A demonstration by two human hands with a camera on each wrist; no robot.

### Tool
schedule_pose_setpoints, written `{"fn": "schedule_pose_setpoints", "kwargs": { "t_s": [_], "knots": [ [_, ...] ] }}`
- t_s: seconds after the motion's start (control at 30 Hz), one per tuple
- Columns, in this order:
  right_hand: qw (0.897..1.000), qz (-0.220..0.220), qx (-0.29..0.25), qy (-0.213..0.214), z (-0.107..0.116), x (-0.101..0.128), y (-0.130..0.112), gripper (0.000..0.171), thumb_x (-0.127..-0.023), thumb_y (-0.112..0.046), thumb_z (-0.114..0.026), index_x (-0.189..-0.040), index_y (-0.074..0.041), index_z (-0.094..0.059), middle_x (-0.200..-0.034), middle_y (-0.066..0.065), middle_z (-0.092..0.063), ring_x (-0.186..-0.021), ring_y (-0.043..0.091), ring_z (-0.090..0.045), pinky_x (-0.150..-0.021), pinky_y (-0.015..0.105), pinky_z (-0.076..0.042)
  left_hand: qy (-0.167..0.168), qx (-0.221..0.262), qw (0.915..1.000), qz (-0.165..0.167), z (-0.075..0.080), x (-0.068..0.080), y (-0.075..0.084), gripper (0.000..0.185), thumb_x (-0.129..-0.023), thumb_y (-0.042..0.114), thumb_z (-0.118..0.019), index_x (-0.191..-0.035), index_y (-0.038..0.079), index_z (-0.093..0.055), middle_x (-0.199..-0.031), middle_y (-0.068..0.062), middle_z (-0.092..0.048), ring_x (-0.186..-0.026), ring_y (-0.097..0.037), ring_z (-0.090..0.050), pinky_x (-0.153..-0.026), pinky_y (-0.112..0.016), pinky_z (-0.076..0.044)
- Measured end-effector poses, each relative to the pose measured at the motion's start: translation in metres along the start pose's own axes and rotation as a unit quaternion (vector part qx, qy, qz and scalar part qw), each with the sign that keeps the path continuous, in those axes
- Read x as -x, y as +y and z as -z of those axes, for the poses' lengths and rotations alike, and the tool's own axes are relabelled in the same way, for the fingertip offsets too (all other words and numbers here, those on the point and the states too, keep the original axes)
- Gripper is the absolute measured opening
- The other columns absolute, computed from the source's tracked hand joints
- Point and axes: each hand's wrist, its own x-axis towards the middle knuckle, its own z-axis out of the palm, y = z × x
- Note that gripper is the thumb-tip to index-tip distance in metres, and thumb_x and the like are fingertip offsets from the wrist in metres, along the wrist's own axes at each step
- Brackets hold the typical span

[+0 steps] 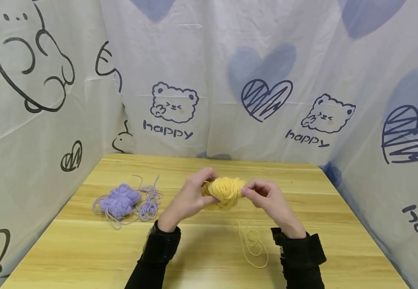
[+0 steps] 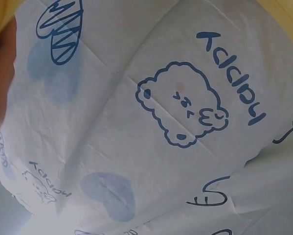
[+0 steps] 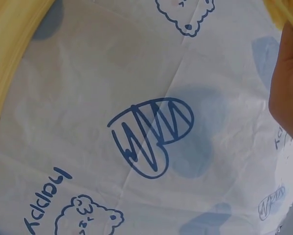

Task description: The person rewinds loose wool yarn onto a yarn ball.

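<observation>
Examining the yellow yarn ball (image 1: pixel 228 189) as centre of the dial in the head view, I find it between two hands, apparently raised above the worktop (image 1: pixel 86 257). The left hand (image 1: pixel 189 194) stands at nine o'clock, its grip clamped on the ball, with thumb at about eight and fingers at about ten. The right hand (image 1: pixel 271 200) stands at three o'clock, thumb and forefinger brought together on yarn at the ball's edge; whether they pinch one strand or several cannot be told.

Loose yellow yarn (image 1: pixel 246 236) lies in loops on the worktop at five o'clock. A purple yarn ball (image 1: pixel 120 201) rests well apart at nine o'clock, with a loose purple tangle (image 1: pixel 149 206) at its own three o'clock. Both wrist views show little beyond hand edges and yellow yarn at the margins.

Handling assessment: the yellow ball should be light, soft and easily squashed, with little slip and no risk of breakage. Hard squeezing would likely flatten the windings or trap strands. Hold is best taken broadly around the body at nine o'clock, with a fine fingertip pinch at three. Main hazard, in my judgement: snagging or knotting of loose strands.
</observation>
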Motion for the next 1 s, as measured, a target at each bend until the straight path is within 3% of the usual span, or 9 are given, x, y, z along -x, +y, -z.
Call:
{"fn": "schedule_pose_setpoints", "kwargs": {
  "t_s": [0.2, 0.37, 0.5, 0.6, 0.77, 1.0],
  "knots": [
    [0.999, -0.010, -0.012, 0.030, 0.001, -0.003, 0.006, 0.018, -0.096, -0.018, -0.059, -0.093, -0.001, -0.062, -0.066, -0.003, -0.043, -0.057, 0.015, -0.035, -0.052, 0.029, -0.034, -0.089, 0.043, 0.9950, 0.007, 0.001, 0.002, 0.000, 0.042, -0.069, -0.001, -0.081, -0.101, 0.011, -0.056, -0.100, -0.002, -0.063, -0.098, -0.014, -0.063, -0.088, -0.024, -0.055],
    [0.999, -0.029, -0.013, 0.020, -0.002, -0.009, 0.013, 0.019, -0.096, -0.022, -0.060, -0.095, -0.003, -0.064, -0.076, -0.003, -0.056, -0.063, 0.011, -0.044, -0.056, 0.024, -0.041, -0.115, 0.120, 0.9857, 0.022, 0.005, 0.004, 0.002, 0.039, -0.072, 0.000, -0.079, -0.101, 0.013, -0.057, -0.102, -0.002, -0.062, -0.103, -0.016, -0.062, -0.092, -0.029, -0.054],
    [0.998, -0.035, -0.047, -0.002, -0.005, -0.012, 0.018, 0.015, -0.096, -0.022, -0.059, -0.090, -0.009, -0.064, -0.088, -0.003, -0.064, -0.076, 0.007, -0.057, -0.068, 0.021, -0.050, -0.106, 0.168, 0.9793, 0.039, 0.010, 0.005, 0.005, 0.040, -0.073, 0.002, -0.080, -0.104, 0.014, -0.058, -0.105, -0.003, -0.061, -0.104, -0.017, -0.060, -0.092, -0.033, -0.054],
    [0.997, -0.044, -0.062, -0.013, -0.008, -0.014, 0.020, 0.014, -0.095, -0.022, -0.061, -0.084, -0.013, -0.061, -0.084, -0.005, -0.061, -0.074, 0.006, -0.057, -0.065, 0.021, -0.051, -0.093, 0.206, 0.9730, 0.046, 0.012, 0.005, 0.006, 0.042, -0.074, 0.000, -0.079, -0.107, 0.012, -0.056, -0.107, -0.006, -0.058, -0.104, -0.018, -0.060, -0.091, -0.035, -0.054],
    [0.995, -0.082, -0.053, -0.015, -0.011, -0.016, 0.022, 0.018, -0.095, -0.028, -0.059, -0.090, -0.011, -0.063, -0.079, -0.003, -0.058, -0.066, 0.006, -0.054, -0.059, 0.023, -0.051, -0.064, 0.259, 0.9623, 0.053, 0.014, 0.005, 0.008, 0.044, -0.075, -0.005, -0.076, -0.110, 0.008, -0.052, -0.109, -0.009, -0.057, -0.101, -0.019, -0.062, -0.084, -0.036, -0.057],
    [0.993, -0.106, -0.046, -0.033, -0.016, -0.017, 0.022, 0.021, -0.098, -0.025, -0.055, -0.101, -0.004, -0.060, -0.077, 0.001, -0.056, -0.065, 0.009, -0.052, -0.060, 0.025, -0.046, -0.006, 0.281, 0.9581, 0.055, 0.015, 0.003, 0.008, 0.045, -0.075, -0.007, -0.075, -0.112, 0.003, -0.050, -0.111, -0.009, -0.059, -0.099, -0.016, -0.063, -0.082, -0.036, -0.059]
  ]
}}
